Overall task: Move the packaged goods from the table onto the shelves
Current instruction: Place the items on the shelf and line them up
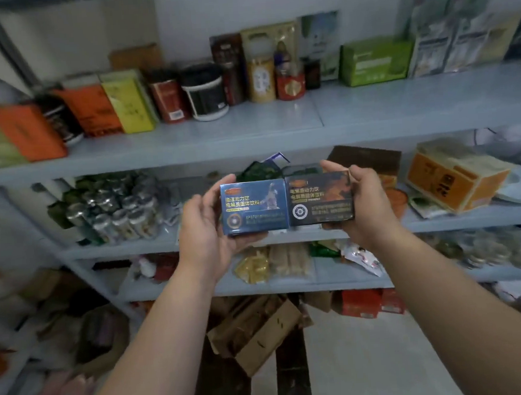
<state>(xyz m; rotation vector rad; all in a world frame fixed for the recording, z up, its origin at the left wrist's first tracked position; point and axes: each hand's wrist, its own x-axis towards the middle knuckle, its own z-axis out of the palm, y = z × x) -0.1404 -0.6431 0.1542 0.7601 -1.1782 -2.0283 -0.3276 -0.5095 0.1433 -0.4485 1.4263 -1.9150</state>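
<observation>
Hands: left [203, 232] grips blue box [253, 207], right [371, 208] black box [319, 199].

Both hands hold boxes side by side, left hand [204, 232] the blue box [253, 207], right hand [366, 202] the black box [319, 197].

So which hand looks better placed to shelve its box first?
Right hand, probably: its black cardboard box sits below the deeper bare stretch of the grey upper shelf; the left hand holds its blue cardboard box under packed tins.

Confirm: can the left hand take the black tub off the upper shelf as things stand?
Probably not: the left hand grips the blue box. The black tub itself stands with nothing in front of it.
</observation>
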